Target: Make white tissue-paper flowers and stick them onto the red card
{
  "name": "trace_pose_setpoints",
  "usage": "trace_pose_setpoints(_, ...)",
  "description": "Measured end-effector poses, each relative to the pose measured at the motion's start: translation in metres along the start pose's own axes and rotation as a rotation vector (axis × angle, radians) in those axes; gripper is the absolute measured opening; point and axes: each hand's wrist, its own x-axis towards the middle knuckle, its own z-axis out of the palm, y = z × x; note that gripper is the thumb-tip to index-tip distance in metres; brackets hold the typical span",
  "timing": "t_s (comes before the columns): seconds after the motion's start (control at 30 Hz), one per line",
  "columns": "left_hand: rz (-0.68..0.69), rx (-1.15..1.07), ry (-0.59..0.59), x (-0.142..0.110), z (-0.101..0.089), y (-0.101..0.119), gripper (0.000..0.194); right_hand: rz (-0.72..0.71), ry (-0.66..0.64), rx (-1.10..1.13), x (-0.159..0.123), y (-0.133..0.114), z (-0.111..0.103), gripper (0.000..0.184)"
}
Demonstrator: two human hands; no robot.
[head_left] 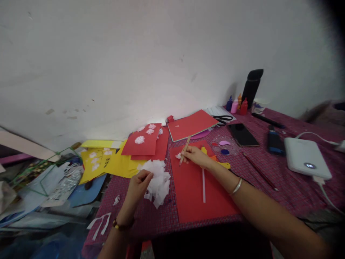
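Note:
My right hand (194,156) is closed round a wooden pencil (184,150), its tip pressing a small white tissue tuft (178,155) at the upper left corner of a red paper sheet (199,187). A thin white strip (203,185) lies on that sheet. My left hand (139,183) pinches at a pile of white tissue squares (158,181) on the maroon checked tablecloth (126,210).
Red cards with white tissue flowers (144,141), yellow sheets (107,162) and another red card (192,125) lie behind. Scissors (223,119), a phone (242,134), a paint palette (223,145), glue bottles (237,105), a black flask (252,88) and a white power bank (306,158) sit to the right.

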Motion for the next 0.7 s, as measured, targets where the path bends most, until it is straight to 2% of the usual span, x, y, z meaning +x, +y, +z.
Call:
trace_pose_setpoints(0.13, -0.171, -0.296, -0.021, 0.003, 0.007, -0.003, 0.018, 0.003, -0.022, 0.003, -0.001, -0.003, 0.001, 0.017)
trace_pose_setpoints(0.23, -0.198, -0.462, -0.007, 0.004, 0.012, -0.004, 0.023, -0.009, -0.028, -0.007, 0.000, -0.002, 0.002, 0.018)
trace_pose_setpoints(0.33, -0.167, -0.517, -0.033, 0.004, 0.012, -0.003, 0.035, -0.017, -0.037, -0.015, 0.000, 0.000, 0.003, 0.018)
trace_pose_setpoints(0.43, -0.142, -0.498, -0.085, 0.003, 0.010, -0.006, 0.037, -0.009, -0.041, -0.020, -0.001, 0.001, 0.006, 0.018)
trace_pose_setpoints(0.53, -0.172, -0.425, -0.089, 0.002, 0.006, -0.012, 0.025, -0.015, -0.051, -0.029, -0.002, 0.001, 0.007, 0.018)
trace_pose_setpoints(0.63, -0.160, -0.235, -0.048, 0.002, 0.004, -0.015, 0.017, -0.029, -0.068, -0.031, -0.003, 0.002, 0.008, 0.018)
trace_pose_setpoints(0.7, -0.054, -0.038, 0.002, 0.002, 0.004, -0.013, 0.013, -0.028, -0.069, -0.032, -0.003, 0.003, 0.008, 0.018)
